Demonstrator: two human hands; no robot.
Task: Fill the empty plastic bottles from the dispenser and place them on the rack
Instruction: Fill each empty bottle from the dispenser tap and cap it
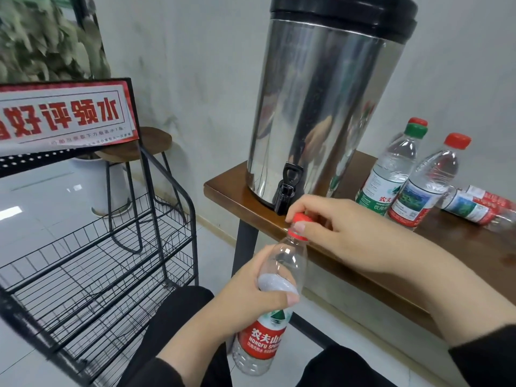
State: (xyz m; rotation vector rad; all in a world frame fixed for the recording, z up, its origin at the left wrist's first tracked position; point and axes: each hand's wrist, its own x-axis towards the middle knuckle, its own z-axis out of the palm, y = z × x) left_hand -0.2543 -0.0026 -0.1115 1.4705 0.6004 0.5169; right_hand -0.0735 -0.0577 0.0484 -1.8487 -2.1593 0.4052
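Note:
My left hand grips a clear plastic bottle with a red label around its upper body, tilted, in front of my knees. My right hand pinches the bottle's red cap with thumb and fingers. The steel dispenser with a black lid stands on the wooden table; its black tap hangs over the table edge just above the cap. The black wire rack stands to the left, its shelves bare.
On the table right of the dispenser stand two capped bottles, and another bottle lies on its side. A red-and-white sign tops the rack. A wooden stool and a plant stand behind it. My knees fill the bottom of the view.

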